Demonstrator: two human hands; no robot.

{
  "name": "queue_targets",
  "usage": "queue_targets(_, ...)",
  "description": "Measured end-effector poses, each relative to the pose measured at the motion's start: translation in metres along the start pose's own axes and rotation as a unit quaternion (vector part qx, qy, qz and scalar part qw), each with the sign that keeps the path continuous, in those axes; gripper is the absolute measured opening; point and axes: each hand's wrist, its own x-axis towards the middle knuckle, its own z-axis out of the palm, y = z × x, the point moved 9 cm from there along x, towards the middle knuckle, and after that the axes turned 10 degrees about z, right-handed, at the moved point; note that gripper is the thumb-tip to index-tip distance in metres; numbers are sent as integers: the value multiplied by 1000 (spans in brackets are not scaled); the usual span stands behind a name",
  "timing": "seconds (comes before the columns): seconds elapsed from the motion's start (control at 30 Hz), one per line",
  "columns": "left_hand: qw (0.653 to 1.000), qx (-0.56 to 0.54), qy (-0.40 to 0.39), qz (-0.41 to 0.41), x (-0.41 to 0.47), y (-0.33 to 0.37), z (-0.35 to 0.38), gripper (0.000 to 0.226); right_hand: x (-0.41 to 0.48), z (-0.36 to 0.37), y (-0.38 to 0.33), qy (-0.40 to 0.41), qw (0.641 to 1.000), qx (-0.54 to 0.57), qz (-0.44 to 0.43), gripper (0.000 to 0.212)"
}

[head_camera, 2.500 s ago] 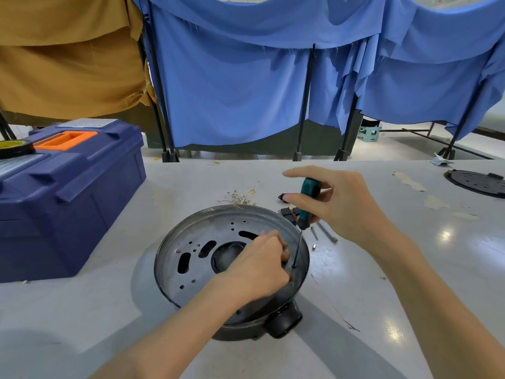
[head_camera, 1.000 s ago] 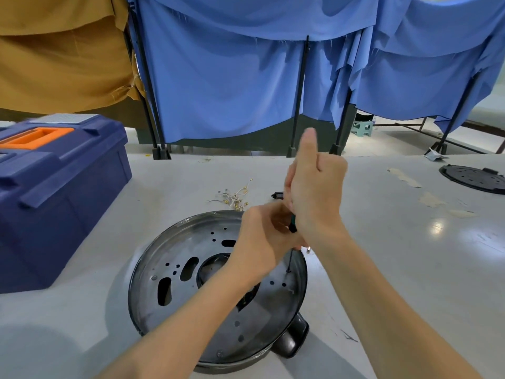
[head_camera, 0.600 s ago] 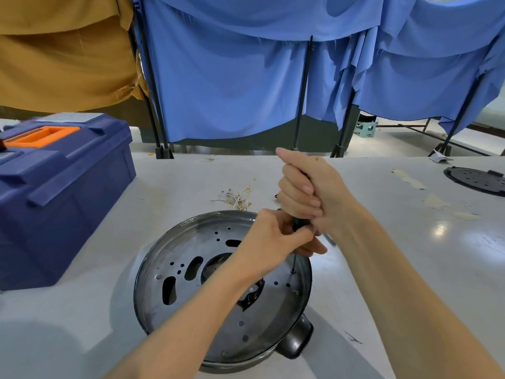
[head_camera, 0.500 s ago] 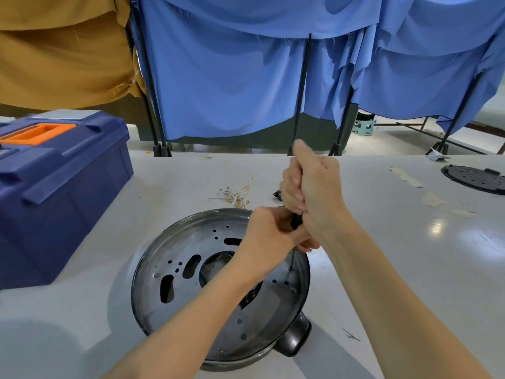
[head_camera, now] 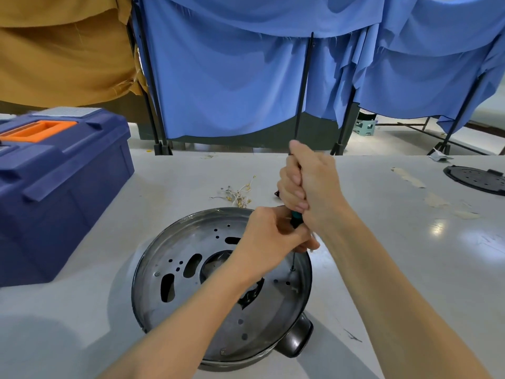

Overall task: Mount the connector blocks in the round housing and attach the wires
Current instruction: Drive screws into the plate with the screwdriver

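Left grip (head_camera: 269,242) raised, pinching screwdriver (head_camera: 296,218), right grip (head_camera: 311,187) fisting handle (tip in housing (head_camera: 175,250))

We see little of the screwdriver (head_camera: 296,218): the right hand (head_camera: 314,187) wraps its handle, the left hand (head_camera: 269,239) curls over the shaft. What its tip meets is too small to tell. The toolbox (head_camera: 68,187) runs off the left edge, a black disc (head_camera: 475,181) off the right.

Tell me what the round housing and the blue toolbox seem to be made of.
The round housing is probably sheet metal, dull grey with a soft sheen; holes and slots are punched through it. The blue toolbox looks like moulded plastic, matte, with rounded ribs and an orange handle.
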Motion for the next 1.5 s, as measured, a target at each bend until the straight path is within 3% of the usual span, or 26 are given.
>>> queue_targets(0.1, 997, 57, 14, 56, -1, 6, 2, 9, -27, -34, -10, 250, 960, -31, -123, 75)
queue_targets(0.17, 997, 37, -20, 61, -3, 8, 11, 10, -37, -43, -10, 271, 952, -15, -145, 73)
queue_targets(0.23, 999, 1, -36, 29, -3, 5, 11, 8, -28, -39, -10, 170, 980, -14, -104, 66)
queue_targets(0.3, 999, -27, -41, -15, -2, 0, 7, 14, -13, -19, -6, -25, 999, -27, 12, 63)
queue_targets(0.33, 997, -44, -49, -32, -2, -2, 7, 17, -10, -8, -3, -114, 991, -24, 68, 65)
queue_targets(0.37, 996, -53, -55, -42, -3, -2, 7, 18, -9, -1, -1, -169, 981, -15, 99, 66)
queue_targets(0.43, 997, -49, -48, -37, -4, 0, 5, 18, -6, 9, 0, -190, 977, 1, 100, 67)
queue_targets(0.5, 1000, -13, -13, -15, -3, 3, -2, 13, -1, 11, 2, -117, 991, 2, 61, 67)
queue_targets(0.57, 999, 36, 25, 16, -2, 6, -8, 7, -5, 2, -2, 7, 1000, -4, -19, 69)
queue_targets(0.67, 998, 45, 12, 42, -2, 11, -1, 9, -30, -25, -10, 219, 966, -31, -130, 76)
queue_targets(0.73, 999, 4, -30, 25, -3, 12, 8, 13, -40, -31, -11, 242, 958, -33, -151, 74)
queue_targets(0.77, 999, -27, -46, 9, -4, 11, 8, 10, -38, -29, -12, 200, 969, -35, -139, 72)
queue_targets(0.83, 996, -61, -66, -24, -5, 9, 3, 9, -22, -10, -13, 24, 996, -59, -58, 66)
queue_targets(0.9, 992, -69, -91, -48, -7, 7, 1, 17, -16, 12, -9, -155, 984, -81, 48, 67)
queue_targets(0.97, 992, -64, -94, -58, -8, 6, 0, 18, -13, 22, -4, -202, 974, -62, 78, 67)
queue_targets(1.03, 996, -39, -61, -47, -6, 4, -3, 12, -6, 21, 1, -135, 988, -32, 62, 67)
queue_targets(1.13, 1000, 5, 0, -7, -3, 6, -10, 5, -9, 4, -4, 42, 997, -33, -49, 69)
queue_targets(1.2, 1000, 13, -14, 0, -3, 6, -6, 8, -19, -10, -9, 152, 981, -48, -108, 74)
queue_targets(1.27, 999, 0, -46, -22, -4, 4, -1, 8, -25, -17, -10, 194, 972, -52, -122, 74)
queue_targets(1.3, 998, -12, -58, -33, -5, 4, -1, 10, -23, -17, -8, 172, 978, -42, -106, 71)
queue_targets(1.37, 995, -36, -81, -50, -4, 3, -3, 16, -10, -3, -4, 23, 999, -37, -20, 62)
queue_targets(1.43, 990, -51, -110, -67, -6, 3, -2, 22, -7, 14, 0, -147, 983, -78, 77, 61)
queue_targets(1.5, 989, -54, -119, -72, -7, 4, 1, 22, -7, 24, 1, -217, 968, -81, 94, 64)
